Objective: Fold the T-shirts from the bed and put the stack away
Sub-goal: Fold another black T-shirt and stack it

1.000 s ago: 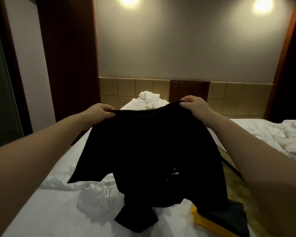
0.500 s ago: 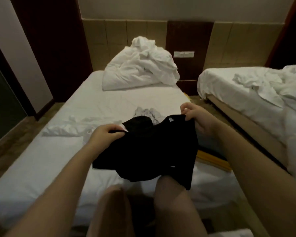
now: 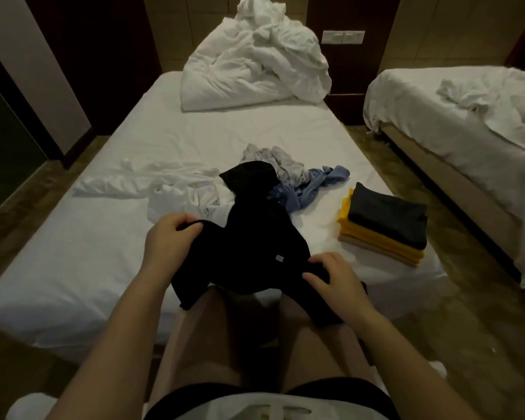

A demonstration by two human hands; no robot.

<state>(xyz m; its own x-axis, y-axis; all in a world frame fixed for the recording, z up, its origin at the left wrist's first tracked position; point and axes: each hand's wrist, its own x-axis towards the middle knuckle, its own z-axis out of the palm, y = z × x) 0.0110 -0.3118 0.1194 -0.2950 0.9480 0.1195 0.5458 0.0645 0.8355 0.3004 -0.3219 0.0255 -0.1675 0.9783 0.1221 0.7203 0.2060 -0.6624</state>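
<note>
Over bed (image 3: 73,253), left hand (image 3: 170,237), right hand (image 3: 337,277) grip black T-shirt (image 3: 249,244) (folded stack (image 3: 385,225), loose shirts (image 3: 288,174) nearby)

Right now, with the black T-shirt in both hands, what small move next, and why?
Probably spread the black T-shirt flat on the bed: left hand and right hand both grip it, but it lies bunched, part hanging over the near edge.

A black T-shirt (image 3: 255,253) lies rumpled at the bed's (image 3: 73,253) near edge. Crumpled shirts (image 3: 309,189) lie beyond it. A folded stack (image 3: 385,219) sits to the right.
</note>
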